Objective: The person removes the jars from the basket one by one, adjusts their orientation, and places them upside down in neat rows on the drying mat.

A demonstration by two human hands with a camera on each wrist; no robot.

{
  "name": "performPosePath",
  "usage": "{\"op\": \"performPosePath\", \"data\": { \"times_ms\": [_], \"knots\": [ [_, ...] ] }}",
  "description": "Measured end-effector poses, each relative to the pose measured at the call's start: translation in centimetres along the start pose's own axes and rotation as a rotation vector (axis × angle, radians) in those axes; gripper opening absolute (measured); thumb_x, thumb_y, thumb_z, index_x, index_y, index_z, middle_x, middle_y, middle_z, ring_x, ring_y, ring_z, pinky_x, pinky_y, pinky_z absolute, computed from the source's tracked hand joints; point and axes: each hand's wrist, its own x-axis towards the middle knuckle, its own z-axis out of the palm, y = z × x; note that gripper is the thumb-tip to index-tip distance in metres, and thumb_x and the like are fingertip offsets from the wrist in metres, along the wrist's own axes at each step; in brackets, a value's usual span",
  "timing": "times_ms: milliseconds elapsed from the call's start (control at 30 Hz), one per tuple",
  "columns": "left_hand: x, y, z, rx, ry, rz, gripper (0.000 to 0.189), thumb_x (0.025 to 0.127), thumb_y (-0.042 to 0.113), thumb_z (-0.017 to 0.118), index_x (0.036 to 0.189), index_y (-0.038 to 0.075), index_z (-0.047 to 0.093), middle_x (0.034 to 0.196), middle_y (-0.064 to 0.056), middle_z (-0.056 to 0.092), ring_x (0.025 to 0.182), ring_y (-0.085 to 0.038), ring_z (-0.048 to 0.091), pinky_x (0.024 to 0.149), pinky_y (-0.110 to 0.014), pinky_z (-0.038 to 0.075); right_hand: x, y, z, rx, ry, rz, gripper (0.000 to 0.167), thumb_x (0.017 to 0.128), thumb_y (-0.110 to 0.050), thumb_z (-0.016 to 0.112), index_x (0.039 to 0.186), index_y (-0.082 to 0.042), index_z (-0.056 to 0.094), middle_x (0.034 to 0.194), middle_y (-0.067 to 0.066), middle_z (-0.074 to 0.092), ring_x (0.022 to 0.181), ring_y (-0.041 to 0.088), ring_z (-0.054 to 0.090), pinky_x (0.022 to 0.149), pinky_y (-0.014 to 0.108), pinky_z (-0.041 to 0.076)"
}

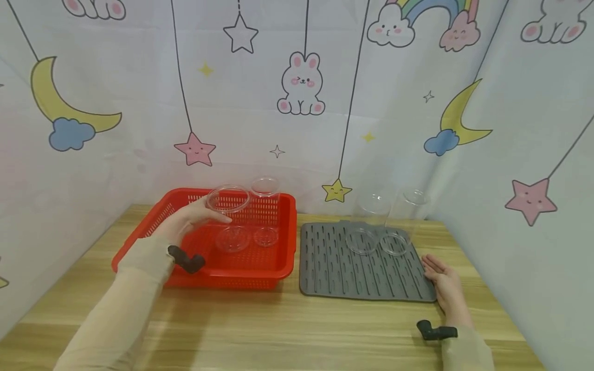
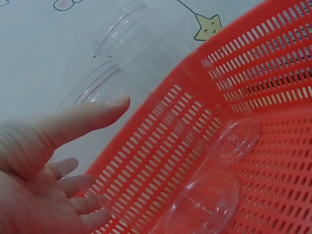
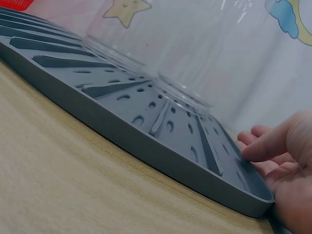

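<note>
Inside a red slotted basket [image 1: 287, 242], a wide clear plastic jar [image 1: 233, 240] stands upright with its rim up. Beside it stands a narrower clear jar [image 1: 266, 238]. My left hand [image 1: 187, 216] is at the wide jar, thumb stretched across its near side and fingers spread on the left. In the left wrist view the thumb [image 2: 92, 117] is straight. My right hand [image 1: 443, 283] rests beside the right edge of a grey ridged drying mat [image 1: 325, 278], fingers loosely bent, thumb at its rim. Two clear jars [image 1: 362, 242] [image 1: 395, 245] stand on the mat, ringed ends down.
A wooden table [image 1: 297, 330] carries basket and mat side by side with a narrow gap between them. Behind hangs a white cloth [image 1: 260, 118] printed with rabbits, stars and moons. Each wrist wears a dark strap piece [image 1: 438, 331].
</note>
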Motion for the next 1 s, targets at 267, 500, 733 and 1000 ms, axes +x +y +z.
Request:
{"op": "performPosePath", "data": {
  "times_ms": [267,500,733,1000],
  "knots": [
    [0.3,0.4,0.0,0.070,0.068,0.042,0.106,0.083,0.024,0.077,0.159,0.018,0.003,0.159,-0.019,0.019,0.143,-0.042,0.020,0.114,-0.063,0.024,0.1,0.1,0.1,-0.013,-0.005,0.012,0.062,0.095,0.014,0.038,0.152,0.010,0.012,0.094,-0.032,0.054,0.094,-0.020,0.053,0.092,0.003,0.041],
    [0.1,0.9,0.2,0.037,0.191,0.165,0.098,0.083,0.016,0.077,0.158,0.021,0.013,0.156,-0.017,0.029,0.141,-0.039,0.025,0.113,-0.060,0.030,-0.1,-0.2,0.1,0.001,-0.016,-0.002,0.061,0.096,0.014,0.038,0.151,0.012,0.010,0.092,-0.034,0.055,0.093,-0.020,0.053,0.091,0.004,0.043],
    [-1.2,1.3,0.4,0.025,0.381,0.214,0.107,0.078,0.021,0.083,0.158,0.017,0.012,0.156,-0.017,0.031,0.140,-0.037,0.030,0.115,-0.057,0.029,-0.2,-0.4,0.0,0.090,-0.013,-0.007,0.063,0.098,0.008,0.044,0.150,0.013,0.008,0.092,-0.032,0.060,0.091,-0.018,0.058,0.083,0.004,0.046],
    [-2.9,1.7,1.5,-0.003,0.580,0.353,0.108,0.075,0.022,0.085,0.157,0.020,0.016,0.157,-0.012,0.030,0.141,-0.033,0.030,0.115,-0.056,0.032,-0.9,-1.5,0.2,0.275,0.029,-0.038,0.042,0.097,0.009,0.045,0.116,-0.024,0.062,0.091,-0.024,0.067,0.091,-0.012,0.062,0.081,0.006,0.048]
  ]
}}
